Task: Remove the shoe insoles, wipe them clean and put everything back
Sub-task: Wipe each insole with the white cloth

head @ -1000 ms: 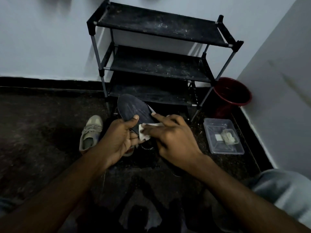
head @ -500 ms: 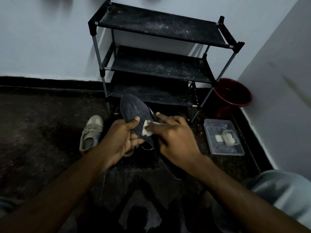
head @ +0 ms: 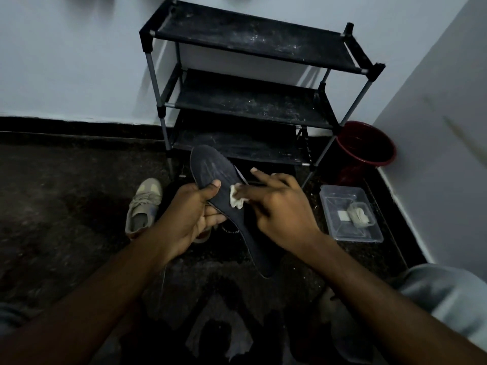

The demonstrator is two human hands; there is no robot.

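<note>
My left hand [head: 188,219] grips a dark insole [head: 213,171] by its edge, thumb on top, toe end pointing up toward the rack. My right hand [head: 279,209] presses a small crumpled white wipe [head: 236,198] onto the insole's middle with its fingers; the index finger sticks out above it. The insole's heel end runs down under my right wrist. A beige sneaker [head: 143,206] lies on the floor left of my left hand. A dark shoe below the hands is mostly hidden.
A black three-shelf shoe rack [head: 250,101] stands against the wall ahead. A red bucket [head: 366,151] sits in the right corner. A clear plastic box [head: 350,214] holding white wipes rests on the floor at right. The wall runs close along the right.
My right hand slid the wipe up along the insole and spread its fingers; the index finger lifted. My left hand kept its grip and tilted the insole slightly.
</note>
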